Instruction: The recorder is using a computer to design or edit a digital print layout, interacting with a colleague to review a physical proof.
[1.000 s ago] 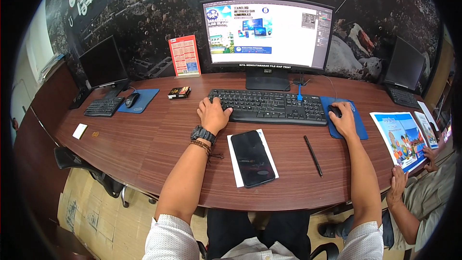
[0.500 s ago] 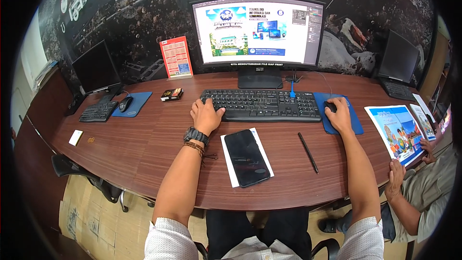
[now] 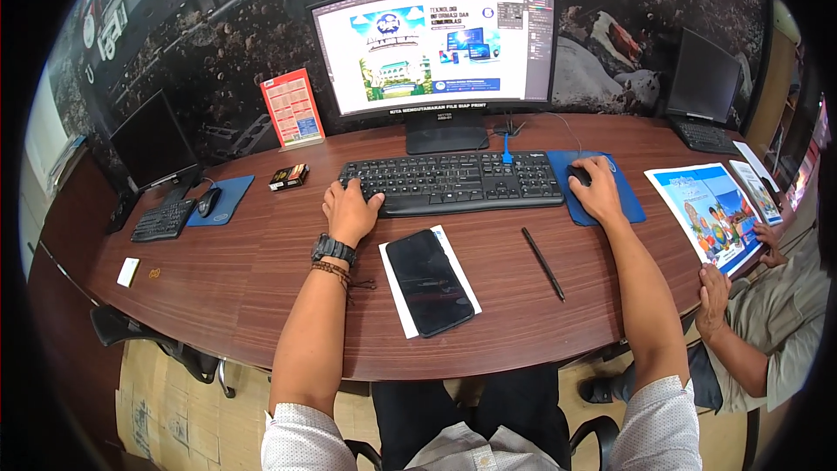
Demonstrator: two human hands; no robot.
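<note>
My left hand (image 3: 350, 214) rests at the left end of a black keyboard (image 3: 453, 183), fingers apart over its keys. A dark watch (image 3: 334, 249) and a beaded bracelet (image 3: 331, 273) circle that wrist. On a blue mouse pad (image 3: 629, 202), my right hand (image 3: 598, 192) curls over a black computer mouse (image 3: 579, 174). Behind the keyboard stands a wide monitor (image 3: 436, 51) showing a blue, white and green page layout in an editing window. Between my forearms lie a black smartphone (image 3: 429, 283) on white paper (image 3: 399, 298) and a black stylus pen (image 3: 543, 263).
A red desk calendar (image 3: 292, 109) and a small dark box (image 3: 289, 177) stand left of the monitor. Two other monitors flank it, the left one (image 3: 155, 141) and the right one (image 3: 704, 78). At right, another person's hands (image 3: 715, 296) touch a colourful booklet (image 3: 706, 214).
The view has shifted, so the desk and everything on it sit further left in the picture. Both my hands keep their places on the keyboard and mouse.
</note>
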